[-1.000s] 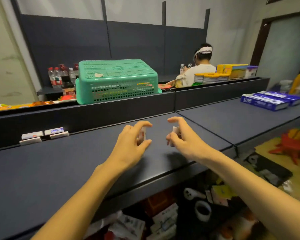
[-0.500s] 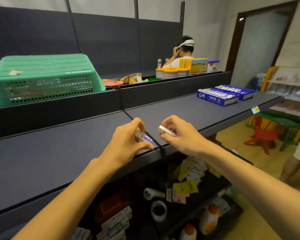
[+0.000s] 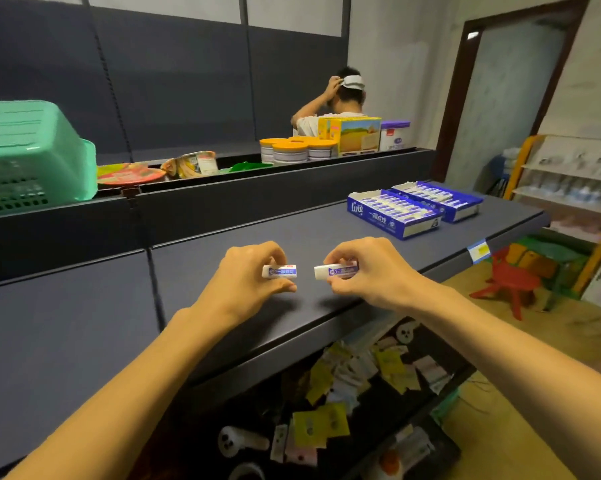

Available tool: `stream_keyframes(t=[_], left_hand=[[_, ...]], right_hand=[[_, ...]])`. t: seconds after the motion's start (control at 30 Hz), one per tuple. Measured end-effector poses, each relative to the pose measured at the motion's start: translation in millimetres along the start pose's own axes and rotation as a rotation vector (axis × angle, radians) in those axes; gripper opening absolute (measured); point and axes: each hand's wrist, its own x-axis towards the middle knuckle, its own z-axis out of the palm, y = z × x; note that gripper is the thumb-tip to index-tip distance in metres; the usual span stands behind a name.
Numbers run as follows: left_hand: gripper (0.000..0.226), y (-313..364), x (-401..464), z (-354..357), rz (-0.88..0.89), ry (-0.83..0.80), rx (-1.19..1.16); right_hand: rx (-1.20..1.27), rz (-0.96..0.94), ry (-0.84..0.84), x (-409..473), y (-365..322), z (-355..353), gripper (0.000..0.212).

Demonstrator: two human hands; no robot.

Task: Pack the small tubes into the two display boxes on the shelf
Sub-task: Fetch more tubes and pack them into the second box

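— What have you got in front of you?

— I have both hands over the dark shelf (image 3: 327,233), near its front edge. My left hand (image 3: 247,282) pinches a small white and blue tube (image 3: 279,271) between curled fingers and thumb, the tube lying level. My right hand (image 3: 368,271) pinches a second tube (image 3: 333,270) the same way, its white end pointing toward the left hand. The two tubes are near each other, with a gap between them.

— And the boxes?

— Well apart from my hands, farther along the shelf to the right. The nearer blue box (image 3: 394,218) sits just beside the farther blue box (image 3: 441,200), and both show rows of tubes lying inside. I cannot tell whether either is full.

— Anything else around?

— A green basket (image 3: 32,154) sits upside down on the ledge behind the shelf, at the left. Farther along that ledge stand tins with orange lids (image 3: 297,150) and a yellow carton (image 3: 352,135). Behind them a person (image 3: 337,102) faces away, one hand raised to a headband. A red chair (image 3: 510,282) is on the floor at the right.
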Motion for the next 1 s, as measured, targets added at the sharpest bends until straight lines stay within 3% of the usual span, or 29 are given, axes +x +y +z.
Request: stream_keyframes(t=[0.37,0.67,1.0], left_hand=[[0.024,73.2,105.3,106.1,-0.012,0.083,0.052],[0.026,139.6,163.5,181.0,-0.099,0.110,0.079],[0.021,159.1,274.9,239.6,-0.011,0.129,0.115]], right_hand=[[0.008,-0.144,0.082,26.7,157.5,-76.0,0.028],[0.098,-0.267,0.024,50.5,275.9,-126.3,0.036],[0.041,-0.316,0.094,117.5,372.4,-176.6,0.029]])
